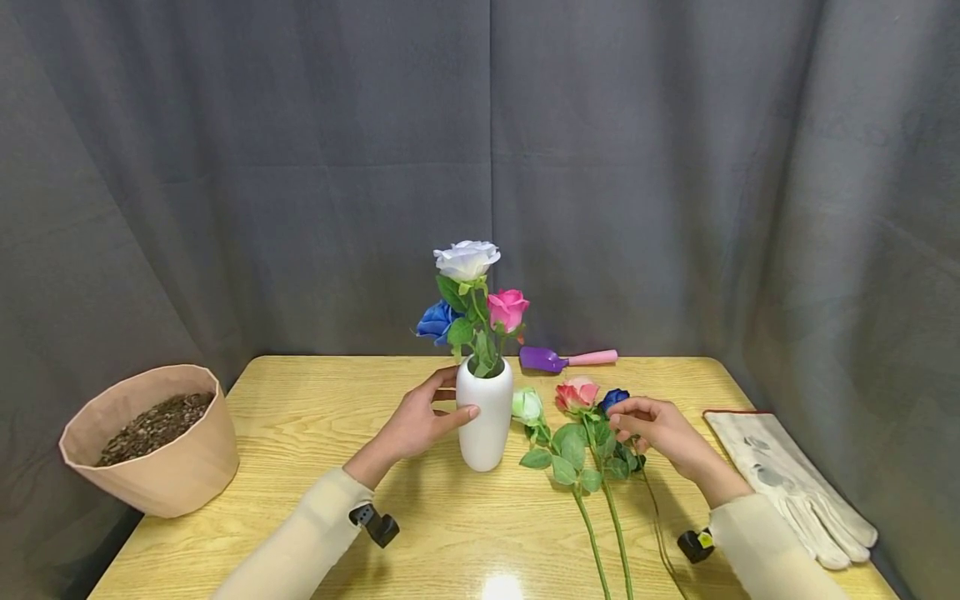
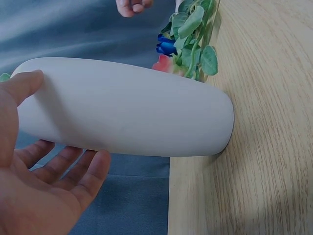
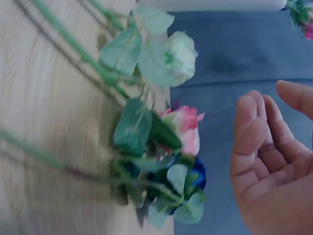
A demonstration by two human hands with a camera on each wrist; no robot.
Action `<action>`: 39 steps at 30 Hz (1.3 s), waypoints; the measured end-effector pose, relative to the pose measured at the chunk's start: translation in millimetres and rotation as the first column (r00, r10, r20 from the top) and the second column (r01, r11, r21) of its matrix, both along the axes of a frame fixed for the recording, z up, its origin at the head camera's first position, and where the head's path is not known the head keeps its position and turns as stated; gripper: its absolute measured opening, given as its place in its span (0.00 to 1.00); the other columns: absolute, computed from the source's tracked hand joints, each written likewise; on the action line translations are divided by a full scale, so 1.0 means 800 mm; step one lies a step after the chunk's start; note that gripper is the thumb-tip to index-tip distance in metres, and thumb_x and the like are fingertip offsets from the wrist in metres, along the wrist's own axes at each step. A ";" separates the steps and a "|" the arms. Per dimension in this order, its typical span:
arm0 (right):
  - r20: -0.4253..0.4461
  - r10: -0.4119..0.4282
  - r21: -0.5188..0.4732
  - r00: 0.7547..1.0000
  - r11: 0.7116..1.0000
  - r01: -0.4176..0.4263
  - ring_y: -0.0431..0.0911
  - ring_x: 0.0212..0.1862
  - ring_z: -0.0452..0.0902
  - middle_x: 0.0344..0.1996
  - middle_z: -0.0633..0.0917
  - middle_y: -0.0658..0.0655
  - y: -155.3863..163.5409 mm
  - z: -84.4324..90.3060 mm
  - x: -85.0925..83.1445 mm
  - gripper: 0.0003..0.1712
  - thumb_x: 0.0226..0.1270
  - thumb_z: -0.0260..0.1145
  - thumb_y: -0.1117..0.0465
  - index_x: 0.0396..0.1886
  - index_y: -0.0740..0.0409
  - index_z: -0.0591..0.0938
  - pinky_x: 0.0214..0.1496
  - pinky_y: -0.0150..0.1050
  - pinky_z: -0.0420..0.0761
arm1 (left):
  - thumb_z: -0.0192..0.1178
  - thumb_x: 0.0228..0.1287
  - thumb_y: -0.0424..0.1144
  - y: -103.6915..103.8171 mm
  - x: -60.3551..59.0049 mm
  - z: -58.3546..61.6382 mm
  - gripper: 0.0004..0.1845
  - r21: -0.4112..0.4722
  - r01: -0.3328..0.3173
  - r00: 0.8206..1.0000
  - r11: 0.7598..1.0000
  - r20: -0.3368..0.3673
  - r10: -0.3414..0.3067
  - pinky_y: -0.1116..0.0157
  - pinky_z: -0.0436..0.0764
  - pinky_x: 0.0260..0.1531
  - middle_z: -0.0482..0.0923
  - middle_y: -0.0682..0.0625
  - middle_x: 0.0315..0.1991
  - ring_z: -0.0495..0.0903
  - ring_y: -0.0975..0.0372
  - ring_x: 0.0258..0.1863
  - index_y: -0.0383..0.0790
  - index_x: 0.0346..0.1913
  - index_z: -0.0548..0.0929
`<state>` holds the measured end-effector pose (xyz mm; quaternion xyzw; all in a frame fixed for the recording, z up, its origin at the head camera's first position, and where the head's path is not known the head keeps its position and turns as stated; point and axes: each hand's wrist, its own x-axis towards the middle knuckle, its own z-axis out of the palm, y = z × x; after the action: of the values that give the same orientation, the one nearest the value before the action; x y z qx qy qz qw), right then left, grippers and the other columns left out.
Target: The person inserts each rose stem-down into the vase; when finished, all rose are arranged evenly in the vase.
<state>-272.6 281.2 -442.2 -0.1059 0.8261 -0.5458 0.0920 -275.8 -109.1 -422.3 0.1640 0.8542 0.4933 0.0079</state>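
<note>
White vase (image 1: 485,433) stands gripped by my left hand (image 1: 423,421).
By the half-curled, empty fingers of my right hand (image 1: 660,432), overlapping leaves (image 1: 573,449) could snag and drag neighbouring roses (image 1: 577,394).

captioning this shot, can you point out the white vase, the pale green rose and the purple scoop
White vase (image 1: 487,423): head view, front of its body.
Pale green rose (image 1: 528,406): head view, its bloom.
Purple scoop (image 1: 543,360): head view, its blade.
</note>
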 end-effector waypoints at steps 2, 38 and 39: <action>0.004 0.003 0.013 1.000 1.000 -0.003 0.44 0.39 0.81 0.43 0.85 0.61 0.006 -0.005 -0.001 0.26 0.74 0.63 0.51 0.57 0.69 0.77 0.35 0.41 0.82 | 0.68 0.63 0.54 0.000 0.000 0.000 0.40 0.001 0.004 1.000 1.000 0.001 -0.004 0.54 0.83 0.57 0.74 0.49 0.64 0.78 0.53 0.63 0.48 0.74 0.65; 0.209 -0.002 0.096 0.978 0.995 -0.018 0.39 0.28 0.75 0.35 0.84 0.53 0.075 -0.072 -0.002 0.19 0.74 0.60 0.57 0.53 0.69 0.78 0.22 0.31 0.72 | 0.68 0.63 0.54 -0.002 0.000 -0.001 0.41 0.006 0.020 1.000 1.000 -0.004 -0.020 0.52 0.82 0.58 0.73 0.46 0.66 0.76 0.50 0.65 0.47 0.75 0.64; 0.214 -0.001 0.102 0.977 0.995 -0.021 0.39 0.27 0.75 0.35 0.84 0.53 0.076 -0.072 -0.001 0.18 0.74 0.60 0.57 0.52 0.69 0.79 0.22 0.31 0.71 | 0.68 0.63 0.54 -0.002 0.000 -0.001 0.41 0.008 0.022 1.000 1.000 -0.005 -0.022 0.51 0.82 0.58 0.73 0.46 0.66 0.76 0.50 0.65 0.47 0.75 0.64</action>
<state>-273.4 341.6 -500.0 -0.0459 0.8382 -0.5099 0.1882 -275.5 -110.4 -423.4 0.1748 0.8503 0.4963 0.0105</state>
